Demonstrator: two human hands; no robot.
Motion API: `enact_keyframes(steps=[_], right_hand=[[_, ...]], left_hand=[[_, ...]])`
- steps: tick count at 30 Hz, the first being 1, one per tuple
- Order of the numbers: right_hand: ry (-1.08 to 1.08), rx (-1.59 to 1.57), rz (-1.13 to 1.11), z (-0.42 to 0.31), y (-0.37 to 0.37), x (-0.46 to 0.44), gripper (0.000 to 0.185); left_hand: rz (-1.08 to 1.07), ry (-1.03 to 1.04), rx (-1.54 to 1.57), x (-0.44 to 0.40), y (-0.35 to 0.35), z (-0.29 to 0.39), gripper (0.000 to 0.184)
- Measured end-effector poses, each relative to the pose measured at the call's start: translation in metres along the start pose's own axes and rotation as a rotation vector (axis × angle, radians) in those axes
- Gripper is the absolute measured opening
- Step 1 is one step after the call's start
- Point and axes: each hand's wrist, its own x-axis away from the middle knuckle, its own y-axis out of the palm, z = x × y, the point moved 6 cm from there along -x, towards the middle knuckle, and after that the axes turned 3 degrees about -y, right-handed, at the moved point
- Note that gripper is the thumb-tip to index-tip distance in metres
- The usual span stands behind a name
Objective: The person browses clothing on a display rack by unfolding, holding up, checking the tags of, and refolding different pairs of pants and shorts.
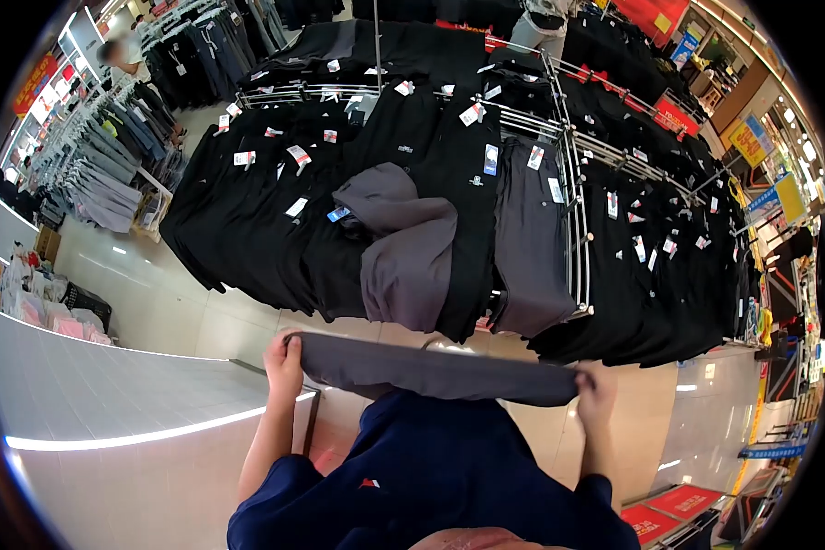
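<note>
Stretched across in front of my chest is a long, narrow strip of dark grey cloth [431,368] that looks like folded trousers. My left hand [284,363] is closed round its left end, thumb at the upper edge. At the other end my right hand [597,392], slightly blurred, grips the cloth. Beyond it, a rumpled grey garment [403,247] lies over black trousers [275,211] hung on the display rack. Smooth grey trousers [532,243] hang to the right of it. White, red and blue tags show on many of the garments.
Metal rails [573,220] frame the rack's right side. A second display of black garments [651,284] stands further right. Hanging clothes [110,174] line the left, with a person [128,66] beyond. A pale counter [156,394] stands close at left. Red signs [683,500] are at lower right.
</note>
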Motion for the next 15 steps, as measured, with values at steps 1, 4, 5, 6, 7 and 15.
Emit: enact_keyframes(steps=[1, 4, 5, 6, 7, 15], right_hand=[[0.067, -0.015, 0.079, 0.010, 0.000, -0.012, 0.016], [0.019, -0.110, -0.047, 0.003, 0.013, -0.012, 0.006], [0.025, -0.243, -0.058, 0.002, 0.017, -0.009, 0.009], [0.030, -0.247, -0.051, 0.000, 0.018, -0.014, 0.009], [0.130, -0.307, -0.028, 0.002, 0.018, -0.020, 0.010], [0.526, -0.829, -0.084, 0.073, 0.074, -0.047, 0.020]], left_hand=[[-0.050, 0.064, -0.002, -0.003, 0.004, 0.000, 0.013], [-0.107, 0.107, 0.034, -0.008, 0.023, 0.006, 0.014], [-0.138, 0.043, 0.149, -0.012, 0.025, 0.000, 0.014], [-0.175, -0.020, 0.256, -0.017, 0.025, -0.003, 0.014], [-0.262, -0.033, 0.259, -0.015, 0.030, 0.004, 0.014], [-0.463, -0.240, 0.248, -0.040, 0.084, -0.012, 0.018]])
